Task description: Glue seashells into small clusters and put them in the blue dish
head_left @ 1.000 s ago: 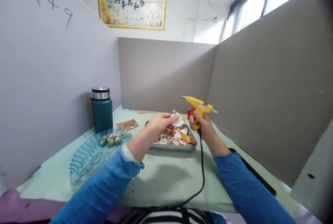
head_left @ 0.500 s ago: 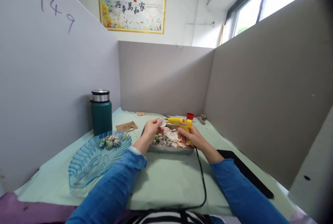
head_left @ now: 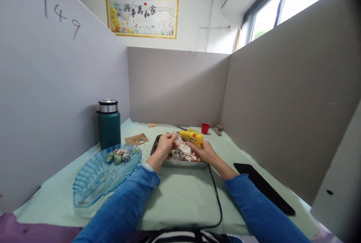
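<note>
A: What lies nearest the camera?

B: Two blue sleeves, and between them a black cord (head_left: 216, 194) that runs over the pale green table cover (head_left: 180, 198) up to the right hand. On the left of the cover sits a blue glass dish (head_left: 96, 177), with a few small shells (head_left: 118, 156) heaped at its far end. On the right lies a flat black strip (head_left: 263, 186).

A: And the hands?

B: Both are over a metal tray (head_left: 169, 163) that holds mixed shells. The left hand (head_left: 163, 146) has its fingertips pinched together on a small pale shell (head_left: 175, 137), held just above the tray's contents. The right hand (head_left: 204, 151) is closed around the grip of a yellow glue gun (head_left: 191, 137). The gun lies nearly level, its nozzle pointing left and reaching the held shell; whether the tip actually touches it cannot be told.

A: So where is the gun, exactly?

B: Over the far half of the tray, between the two hands, in the right hand's grasp.

A: What stands beyond them?

B: A dark green flask (head_left: 108, 124) with a steel lid stands at the left partition, and a brown card tag (head_left: 137, 138) lies between it and the tray. Farther back are a small red cup (head_left: 205, 128), an orange scrap (head_left: 152, 125), then the grey partitions, and a framed picture (head_left: 141, 16) on the wall.
</note>
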The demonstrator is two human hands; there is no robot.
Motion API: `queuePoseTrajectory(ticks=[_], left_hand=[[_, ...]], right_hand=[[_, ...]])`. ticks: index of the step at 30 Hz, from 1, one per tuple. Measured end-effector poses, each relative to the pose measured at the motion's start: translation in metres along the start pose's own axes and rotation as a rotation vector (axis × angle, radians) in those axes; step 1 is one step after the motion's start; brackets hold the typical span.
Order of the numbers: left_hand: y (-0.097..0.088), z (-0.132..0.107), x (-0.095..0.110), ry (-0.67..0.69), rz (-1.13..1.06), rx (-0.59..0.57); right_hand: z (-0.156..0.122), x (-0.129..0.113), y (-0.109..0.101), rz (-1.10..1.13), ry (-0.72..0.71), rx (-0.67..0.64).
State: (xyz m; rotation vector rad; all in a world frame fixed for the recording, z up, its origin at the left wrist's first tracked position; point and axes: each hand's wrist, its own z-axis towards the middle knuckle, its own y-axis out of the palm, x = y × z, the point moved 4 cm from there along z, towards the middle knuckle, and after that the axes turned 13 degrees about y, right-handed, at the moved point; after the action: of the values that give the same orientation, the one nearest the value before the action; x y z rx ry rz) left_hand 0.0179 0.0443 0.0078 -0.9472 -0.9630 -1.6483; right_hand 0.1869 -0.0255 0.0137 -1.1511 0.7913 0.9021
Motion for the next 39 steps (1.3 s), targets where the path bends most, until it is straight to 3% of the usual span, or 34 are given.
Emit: queuePoseTrajectory(ticks=[6,19,26,39], left_hand=[[0.002,0.0,0.003,0.042,-0.018,-0.011],[0.004,0.001,0.003,0.104,0.011,0.024],[0.0,0.005,-0.001,0.242,0.163,0.066],[0.001,0.004,-0.002,0.112,-0.045,0.12]], right_hand=[[0.005,0.009,-0.003,-0.033,0.02,0.069],[-0.001,0.0,0.001,-0.014,-0.003,0.059],[-0.002,0.001,0.001,-0.047,-0.052,0.086],[0.0,0.005,0.0,-0.09,-0.106,0.105]])
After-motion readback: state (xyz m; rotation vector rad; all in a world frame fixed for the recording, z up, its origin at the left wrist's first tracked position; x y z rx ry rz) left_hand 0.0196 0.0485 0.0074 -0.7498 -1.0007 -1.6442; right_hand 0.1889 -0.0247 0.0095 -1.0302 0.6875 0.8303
